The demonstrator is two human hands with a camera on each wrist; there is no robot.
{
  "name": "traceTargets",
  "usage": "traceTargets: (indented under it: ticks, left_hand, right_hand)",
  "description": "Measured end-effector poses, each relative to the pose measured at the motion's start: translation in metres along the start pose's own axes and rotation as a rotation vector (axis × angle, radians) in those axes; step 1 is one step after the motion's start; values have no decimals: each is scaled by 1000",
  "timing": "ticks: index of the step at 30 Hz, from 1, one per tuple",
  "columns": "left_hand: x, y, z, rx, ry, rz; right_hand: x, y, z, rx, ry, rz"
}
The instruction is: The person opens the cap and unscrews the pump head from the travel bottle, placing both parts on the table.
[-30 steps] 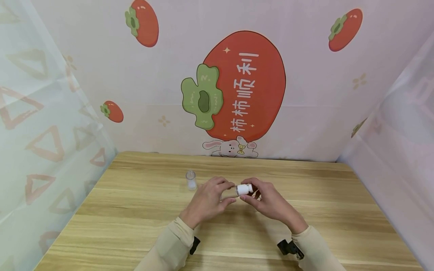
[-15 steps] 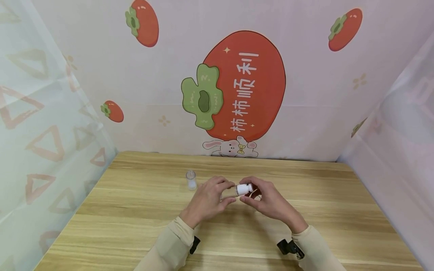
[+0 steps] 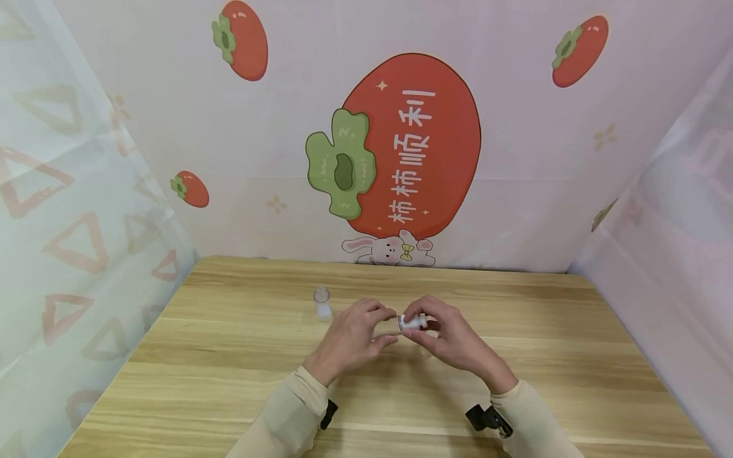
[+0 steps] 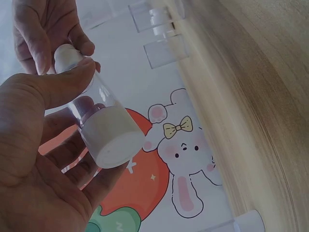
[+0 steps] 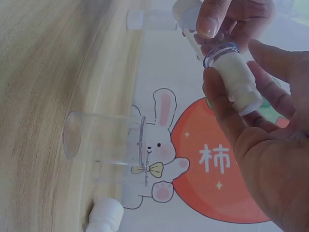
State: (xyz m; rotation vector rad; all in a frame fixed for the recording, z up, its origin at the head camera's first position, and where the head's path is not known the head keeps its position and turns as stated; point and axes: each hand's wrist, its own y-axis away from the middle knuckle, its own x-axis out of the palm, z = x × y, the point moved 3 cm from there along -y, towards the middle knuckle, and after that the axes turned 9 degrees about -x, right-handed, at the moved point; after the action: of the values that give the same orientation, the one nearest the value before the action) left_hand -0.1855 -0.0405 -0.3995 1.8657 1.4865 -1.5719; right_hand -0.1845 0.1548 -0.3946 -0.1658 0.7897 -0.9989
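My left hand [image 3: 355, 331] grips a small clear bottle [image 4: 102, 94] that has a white base [image 4: 112, 140]. The bottle lies tilted, its white stepped top [image 5: 236, 79] pointing towards my right hand [image 3: 449, 334]. In the right wrist view, a clear rim [image 5: 221, 52] rings the lower end of that top. My right thumb and fingers pinch the white top from both sides. Whether the top is fully seated on the bottle cannot be told. Both hands are held close together above the table.
A second clear bottle with a white base [image 3: 323, 305] stands on the wooden table [image 3: 240, 356], left of my hands. The right wrist view shows a clear cylinder [image 5: 105, 137] and a white stepped piece [image 5: 106, 215]. A printed wall [image 3: 515, 210] rises behind the table.
My right fingers, looser around the white top half a second ago, have drawn in and now pinch it. My left hand and the bottle have stayed in about the same place.
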Motion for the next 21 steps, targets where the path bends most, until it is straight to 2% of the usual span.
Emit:
traceTargets:
  ticks: [9,21]
  left_hand:
    - [1,0,0,20,3,-16]
    - [2,0,2,20,7,-29]
  right_hand:
    - [-1,-3,6,-57,48,-20]
    - [-1,-1,-3,-33,80,-10]
